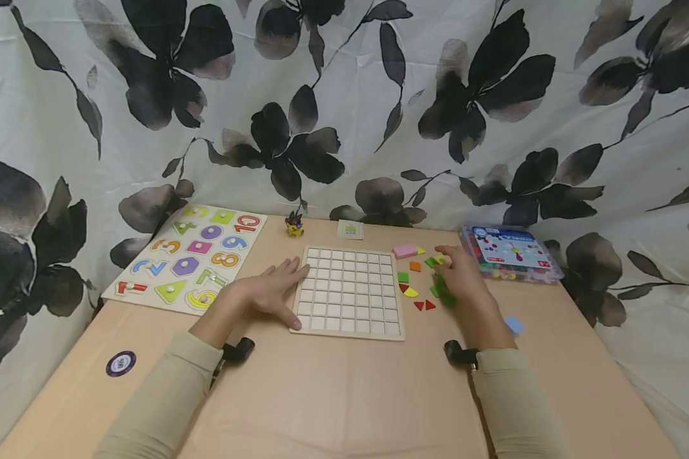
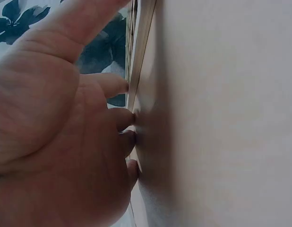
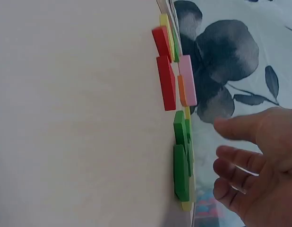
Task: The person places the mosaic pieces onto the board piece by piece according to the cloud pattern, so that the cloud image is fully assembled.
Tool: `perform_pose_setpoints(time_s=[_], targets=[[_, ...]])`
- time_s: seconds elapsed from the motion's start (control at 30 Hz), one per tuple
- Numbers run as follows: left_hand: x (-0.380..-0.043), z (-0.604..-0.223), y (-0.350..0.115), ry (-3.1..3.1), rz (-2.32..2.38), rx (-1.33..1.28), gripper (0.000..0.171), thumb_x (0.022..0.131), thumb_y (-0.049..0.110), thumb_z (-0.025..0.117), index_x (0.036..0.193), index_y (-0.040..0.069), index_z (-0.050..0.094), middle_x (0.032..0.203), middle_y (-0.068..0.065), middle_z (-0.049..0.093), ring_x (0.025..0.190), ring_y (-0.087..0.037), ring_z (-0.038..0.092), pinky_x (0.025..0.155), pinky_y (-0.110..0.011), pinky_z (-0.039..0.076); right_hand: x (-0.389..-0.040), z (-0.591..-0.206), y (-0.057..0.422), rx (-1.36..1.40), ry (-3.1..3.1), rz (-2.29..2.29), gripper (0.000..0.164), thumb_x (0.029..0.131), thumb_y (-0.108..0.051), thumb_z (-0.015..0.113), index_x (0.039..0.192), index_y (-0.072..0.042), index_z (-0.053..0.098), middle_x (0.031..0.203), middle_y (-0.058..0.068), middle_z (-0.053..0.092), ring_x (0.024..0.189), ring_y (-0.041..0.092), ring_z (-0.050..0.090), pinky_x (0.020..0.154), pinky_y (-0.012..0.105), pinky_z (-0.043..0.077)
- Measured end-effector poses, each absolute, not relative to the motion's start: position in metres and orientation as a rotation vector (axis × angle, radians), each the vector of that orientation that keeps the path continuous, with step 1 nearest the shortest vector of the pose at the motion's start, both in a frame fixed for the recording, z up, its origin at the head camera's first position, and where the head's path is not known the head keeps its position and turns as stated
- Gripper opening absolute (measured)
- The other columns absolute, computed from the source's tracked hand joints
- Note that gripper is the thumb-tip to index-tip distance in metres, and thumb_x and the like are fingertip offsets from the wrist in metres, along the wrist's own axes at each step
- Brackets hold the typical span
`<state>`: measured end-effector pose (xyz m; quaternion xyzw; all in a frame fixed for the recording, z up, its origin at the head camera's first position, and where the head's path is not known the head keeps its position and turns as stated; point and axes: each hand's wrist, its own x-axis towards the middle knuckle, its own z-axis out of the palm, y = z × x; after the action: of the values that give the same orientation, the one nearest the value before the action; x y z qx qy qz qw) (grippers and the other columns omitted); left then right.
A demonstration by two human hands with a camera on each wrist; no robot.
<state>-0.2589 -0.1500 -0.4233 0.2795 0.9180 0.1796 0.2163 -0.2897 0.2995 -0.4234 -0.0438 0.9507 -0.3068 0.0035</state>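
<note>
Left hand (image 1: 268, 291), centre frame: fingers spread, touching gridded board (image 1: 348, 294), ungrasping. Right hand (image 1: 464, 277), right of centre: relaxed, empty, near green blocks (image 3: 181, 173).

The right hand (image 3: 273, 172) fills the lower right of the frame, its fingertips loosely bent and pointing left, just beside green blocks (image 3: 181, 172) at lower centre. Above these, near upper centre, two red blocks (image 3: 167, 84) lie beside a pink block (image 3: 188, 78), an orange block (image 3: 181, 91) and a yellow block (image 3: 163, 21). Bare tabletop (image 3: 75, 113) spans the left; floral cloth (image 3: 226, 52) hangs at upper right
</note>
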Motion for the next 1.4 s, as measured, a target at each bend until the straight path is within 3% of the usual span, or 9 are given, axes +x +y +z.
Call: perform_pose_setpoints(time_s=[0.13,0.47,0.6,0.73,0.87,1.07,1.1,1.23,1.4], targets=[[-0.258,-0.424,-0.15,2.527,0.515,0.755,0.131,0.074,0.06,0.087,0.168,0.008,0.013,0.174,-0.023,-0.003,0.162,-0.042,-0.006,0.13,-0.061,0.001,-0.299,-0.425,0.302,-0.103,2.988,-0.847,0.047,0.107,-0.009,0.051,0.154,-0.001,0.047,0.152,0.029,0.047,0.142,0.048,0.043,0.119,0.067,0.034],[-0.258,-0.424,-0.15,2.526,0.531,0.768,0.131,0.073,0.06,0.087,0.168,0.009,0.013,0.174,-0.022,-0.004,0.162,-0.041,-0.007,0.13,-0.061,0.0,-0.319,-0.431,0.307,0.033,2.914,-0.817,0.034,0.106,-0.005,0.05,0.138,0.004,0.06,0.141,0.028,0.058,0.126,0.043,0.054,0.118,0.062,0.039],[-0.258,-0.423,-0.15,2.53,0.535,0.768,0.131,0.073,0.061,0.087,0.168,0.01,0.013,0.175,-0.021,-0.004,0.162,-0.04,-0.007,0.131,-0.06,0.0,-0.318,-0.433,0.308,0.085,2.94,-0.856,0.024,0.104,-0.003,0.056,0.127,-0.001,0.061,0.125,0.025,0.061,0.109,0.038,0.054,0.105,0.057,0.05],[-0.258,-0.424,-0.15,2.529,0.549,0.775,0.131,0.073,0.06,0.088,0.168,0.009,0.014,0.174,-0.023,-0.004,0.162,-0.041,-0.006,0.13,-0.061,0.0,-0.314,-0.432,0.306,0.057,3.015,-0.919,0.017,0.103,-0.004,0.06,0.12,-0.004,0.061,0.117,0.021,0.062,0.103,0.036,0.054,0.093,0.051,0.05],[-0.258,-0.424,-0.15,2.529,0.554,0.779,0.131,0.073,0.06,0.087,0.168,0.008,0.014,0.174,-0.023,-0.003,0.162,-0.042,-0.006,0.13,-0.062,0.001,-0.31,-0.42,0.298,-0.126,3.066,-1.044,0.018,0.105,-0.008,0.06,0.122,-0.006,0.066,0.116,0.016,0.065,0.103,0.035,0.06,0.09,0.046,0.055],[-0.258,-0.423,-0.152,2.534,0.545,0.776,0.13,0.074,0.06,0.087,0.168,0.008,0.014,0.174,-0.023,-0.003,0.162,-0.042,-0.006,0.13,-0.062,0.001,-0.304,-0.382,0.251,-0.447,2.913,-1.18,0.019,0.104,-0.012,0.063,0.122,-0.008,0.069,0.11,0.013,0.069,0.094,0.035,0.07,0.083,0.049,0.064],[-0.259,-0.423,-0.152,2.535,0.544,0.778,0.13,0.074,0.06,0.087,0.168,0.008,0.014,0.174,-0.023,-0.003,0.162,-0.042,-0.006,0.13,-0.062,0.001,-0.305,-0.378,0.241,-0.499,2.89,-1.183,0.019,0.104,-0.01,0.064,0.122,-0.007,0.069,0.109,0.014,0.07,0.093,0.034,0.07,0.085,0.051,0.064],[-0.259,-0.423,-0.153,2.534,0.554,0.779,0.13,0.074,0.06,0.087,0.168,0.008,0.013,0.174,-0.023,-0.004,0.162,-0.041,-0.007,0.13,-0.061,0.0,-0.311,-0.372,0.201,-0.728,2.836,-1.129,0.018,0.099,-0.004,0.068,0.117,-0.003,0.072,0.105,0.012,0.073,0.088,0.027,0.069,0.079,0.039,0.063],[-0.259,-0.422,-0.153,2.535,0.564,0.781,0.13,0.074,0.061,0.087,0.168,0.008,0.013,0.174,-0.022,-0.004,0.162,-0.041,-0.006,0.13,-0.061,0.0,-0.325,-0.384,0.16,-0.877,2.726,-1.046,0.021,0.098,-0.001,0.068,0.116,-0.002,0.078,0.113,0.011,0.077,0.089,0.019,0.066,0.077,0.03,0.055]])
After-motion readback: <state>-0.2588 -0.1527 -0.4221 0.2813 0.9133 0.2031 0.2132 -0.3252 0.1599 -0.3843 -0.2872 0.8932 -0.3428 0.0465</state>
